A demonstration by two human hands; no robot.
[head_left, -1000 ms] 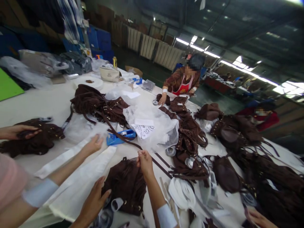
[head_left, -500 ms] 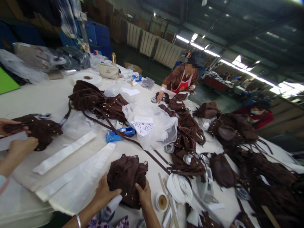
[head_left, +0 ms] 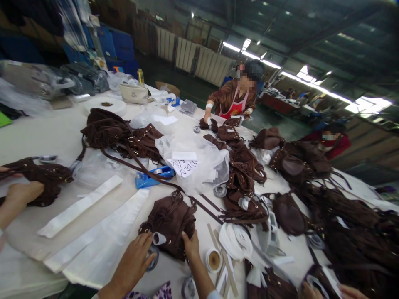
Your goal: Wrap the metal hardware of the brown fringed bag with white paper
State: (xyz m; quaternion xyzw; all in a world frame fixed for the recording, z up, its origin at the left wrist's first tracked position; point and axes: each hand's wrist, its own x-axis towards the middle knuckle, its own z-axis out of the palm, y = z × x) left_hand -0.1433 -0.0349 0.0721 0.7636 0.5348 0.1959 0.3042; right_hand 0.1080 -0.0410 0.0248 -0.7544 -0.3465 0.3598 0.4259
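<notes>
White cloth covers a long factory table [head_left: 50, 133] crowded with brown suede goods. Near its front edge sits a brown fringed bag [head_left: 170, 222], bunched into a mound. The left hand [head_left: 134, 259] rests against its lower left side, fingers spread and slightly curled beside a small tape roll [head_left: 158, 238]. The right hand [head_left: 190, 246] presses the bag's lower right edge, fingers together. A long strap [head_left: 199, 204] trails from the bag under a clear plastic sack [head_left: 195, 164]. A blue tape dispenser [head_left: 151, 177] lies beyond. Lifting the bag could snag that strap and drag neighbouring pieces. A co-worker's hand [head_left: 21, 193] works at far left.
</notes>
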